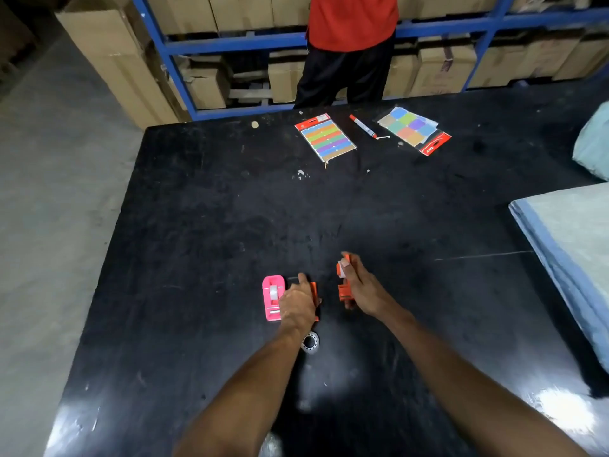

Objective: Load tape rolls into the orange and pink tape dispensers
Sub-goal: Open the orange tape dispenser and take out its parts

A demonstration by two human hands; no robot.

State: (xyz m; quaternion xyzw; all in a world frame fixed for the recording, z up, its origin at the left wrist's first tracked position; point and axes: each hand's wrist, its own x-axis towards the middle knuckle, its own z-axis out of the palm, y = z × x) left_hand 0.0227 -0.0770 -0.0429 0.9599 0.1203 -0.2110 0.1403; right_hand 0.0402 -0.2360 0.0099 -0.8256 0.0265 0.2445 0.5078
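Head view: the black, scuffed worktop [230,209] carries the task's things low in the middle. The pink plastic tape dispenser [273,298] lies flat at about seven o'clock from centre, a clear roll already seated in its well, so it looks loaded.

Just to its right, the left hand [298,305] presses down on an orange plastic dispenser piece [314,293], fingers curled over it, probably to steady it (how tightly, I cannot tell).

The right hand [357,285], at five o'clock, grips a second orange dispenser [344,282] lifted and tilted, fingers wrapped round it, likely to reach its well.

A loose clear tape roll [310,342] waits at six o'clock, just below the left wrist, within easy reach.
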